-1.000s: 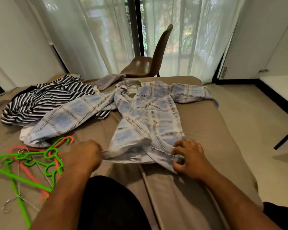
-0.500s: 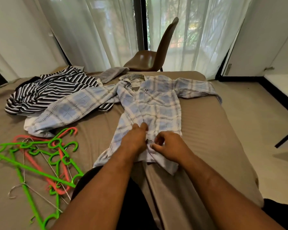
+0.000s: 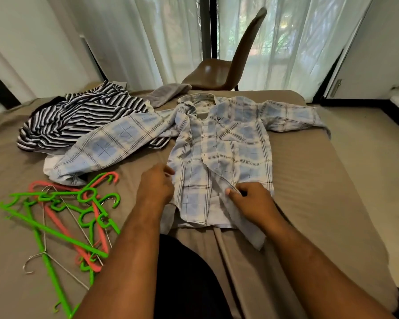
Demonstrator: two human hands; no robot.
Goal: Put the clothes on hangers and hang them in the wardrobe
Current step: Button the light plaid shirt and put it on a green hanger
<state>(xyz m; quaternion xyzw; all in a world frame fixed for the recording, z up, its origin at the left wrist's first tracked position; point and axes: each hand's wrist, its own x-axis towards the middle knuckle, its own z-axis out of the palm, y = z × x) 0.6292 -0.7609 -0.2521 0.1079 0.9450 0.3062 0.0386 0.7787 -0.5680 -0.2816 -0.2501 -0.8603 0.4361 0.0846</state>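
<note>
Our right hand [image 3: 251, 200] pinching the plaid shirt [image 3: 226, 143], left hand [image 3: 156, 185] seemingly gripping its side — hangers [image 3: 55, 210] left of that hand.

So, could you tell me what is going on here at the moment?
A person has a plaid shirt spread flat on the bed. Their left grip holds its side edge; the right grip pinches the front opening near the hem. The hangers lie heaped to the left, none in the shirt yet.
</note>
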